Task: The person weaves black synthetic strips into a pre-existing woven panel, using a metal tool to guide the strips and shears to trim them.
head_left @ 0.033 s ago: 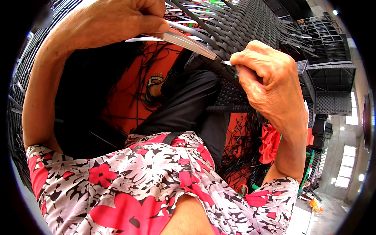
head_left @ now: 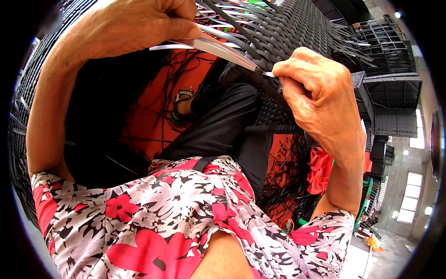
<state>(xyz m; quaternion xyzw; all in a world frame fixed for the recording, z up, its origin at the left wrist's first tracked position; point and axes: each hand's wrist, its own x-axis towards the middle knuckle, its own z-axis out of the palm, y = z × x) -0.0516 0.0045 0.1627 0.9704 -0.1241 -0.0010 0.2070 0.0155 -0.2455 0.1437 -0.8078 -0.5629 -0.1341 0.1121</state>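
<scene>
My left hand (head_left: 139,25), at the upper left, is closed in a pinch on a pale, flat weaving strip (head_left: 223,50). The strip slants down to the near edge of a dark grey woven wicker panel (head_left: 299,28). Just past that edge, a short light strip end (head_left: 268,74) sits between the thumb and forefinger of my right hand (head_left: 320,88). Whether both hands hold one and the same strip, I cannot tell. Loose dark and whitish strip ends (head_left: 232,16) fan out from the panel's left side, close to my left fingers.
Cut black strips (head_left: 160,100) litter the red floor covering (head_left: 144,121). My legs in black trousers (head_left: 213,116) lie under the work. Right of them hangs a bundle of red ribbons (head_left: 319,169). Dark woven furniture pieces (head_left: 395,123) stand farther right, and a large dark woven piece curves along the left.
</scene>
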